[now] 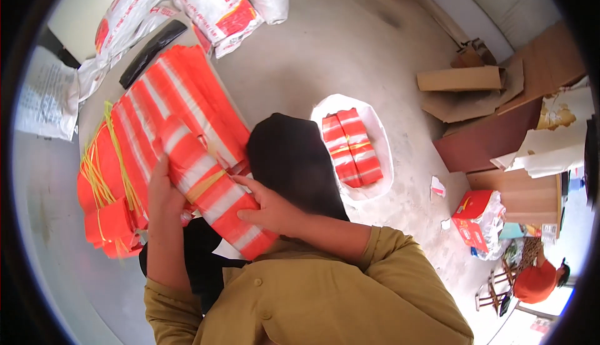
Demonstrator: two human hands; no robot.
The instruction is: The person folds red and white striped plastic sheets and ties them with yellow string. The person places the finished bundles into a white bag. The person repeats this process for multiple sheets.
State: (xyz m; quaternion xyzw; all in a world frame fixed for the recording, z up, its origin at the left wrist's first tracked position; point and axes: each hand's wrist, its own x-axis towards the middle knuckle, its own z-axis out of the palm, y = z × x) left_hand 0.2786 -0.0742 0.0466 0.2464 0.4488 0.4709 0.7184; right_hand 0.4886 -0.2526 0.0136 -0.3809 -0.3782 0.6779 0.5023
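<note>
Both my hands hold a rolled bundle of red-and-white striped plastic bags (215, 196), with a yellow tie around its middle. The bundle slants in front of my chest, its lower end near my shirt. My left hand (164, 190) is closed along its left side, with the fingers partly hidden. On the opposite edge, my right hand (265, 206) grips it close to the tie. Just beyond lies a broad stack of the same striped bags (181, 89). Loose yellow ties (100, 170) hang over folded red bags at the stack's left side.
A white sack (389, 173) on the floor, right of my knee, contains tied striped bundles (351, 148). Printed white sacks (215, 7) line the far left. Cardboard (462, 81) and a red box (473, 217) stand at right. Someone in red (534, 282) is farther off.
</note>
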